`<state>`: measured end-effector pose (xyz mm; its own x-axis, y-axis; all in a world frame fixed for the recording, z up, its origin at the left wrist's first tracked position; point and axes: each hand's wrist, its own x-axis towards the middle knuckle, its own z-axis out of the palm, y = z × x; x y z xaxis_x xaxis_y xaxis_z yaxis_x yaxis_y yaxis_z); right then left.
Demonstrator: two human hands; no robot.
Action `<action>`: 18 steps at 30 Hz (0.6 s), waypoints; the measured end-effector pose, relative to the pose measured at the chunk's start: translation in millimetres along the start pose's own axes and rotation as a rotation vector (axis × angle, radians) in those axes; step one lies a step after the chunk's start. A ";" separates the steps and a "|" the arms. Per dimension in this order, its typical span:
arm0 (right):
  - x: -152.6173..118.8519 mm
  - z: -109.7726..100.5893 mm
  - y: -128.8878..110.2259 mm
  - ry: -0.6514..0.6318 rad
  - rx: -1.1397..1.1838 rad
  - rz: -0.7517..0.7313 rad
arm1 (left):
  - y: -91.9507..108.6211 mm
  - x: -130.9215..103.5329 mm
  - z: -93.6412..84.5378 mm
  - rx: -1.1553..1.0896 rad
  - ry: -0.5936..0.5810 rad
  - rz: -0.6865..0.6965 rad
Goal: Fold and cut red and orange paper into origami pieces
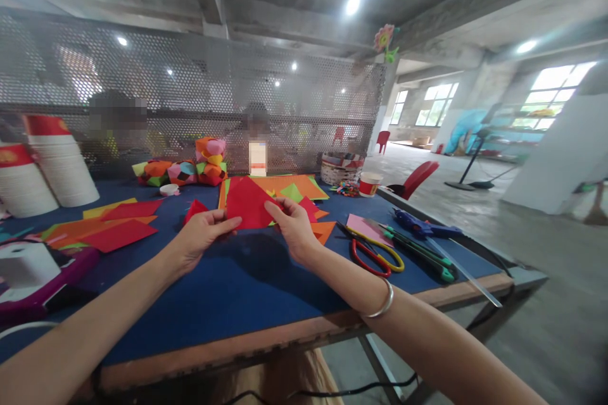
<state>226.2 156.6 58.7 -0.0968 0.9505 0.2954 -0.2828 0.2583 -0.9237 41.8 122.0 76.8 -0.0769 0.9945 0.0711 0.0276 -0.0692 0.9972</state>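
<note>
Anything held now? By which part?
Yes: red paper. Left hand pinches its lower left corner; right hand its right edge.

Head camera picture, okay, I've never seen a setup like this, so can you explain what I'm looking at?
There's no machine here: these are a person's own bare hands. The single picture comes from a camera worn on that person's head, looking forward and down, so the forearms reach in from the bottom. The left hand and right hand pinch a piece of red paper between them, above a blue tabletop. To the right lie scissors, a green-and-black cutter and what looks like a blue glue gun. To the left are loose coloured sheets and stacked paper cups.
</note>
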 end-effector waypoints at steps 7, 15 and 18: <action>-3.6 4.1 5.7 -0.195 -0.054 0.015 | 7.9 3.2 -4.8 -0.153 0.181 0.025; -8.4 -2.5 1.6 -0.175 -0.526 -0.459 | 12.8 0.8 -4.5 -0.235 0.183 -0.079; -9.8 -7.2 -6.6 -0.245 -0.730 -0.736 | 12.9 0.2 -5.3 -0.238 0.187 -0.088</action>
<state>235.8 146.8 60.1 -0.3476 0.4786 0.8063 0.2829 0.8734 -0.3964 36.9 120.9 89.8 -0.2514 0.9673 -0.0344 -0.2198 -0.0224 0.9753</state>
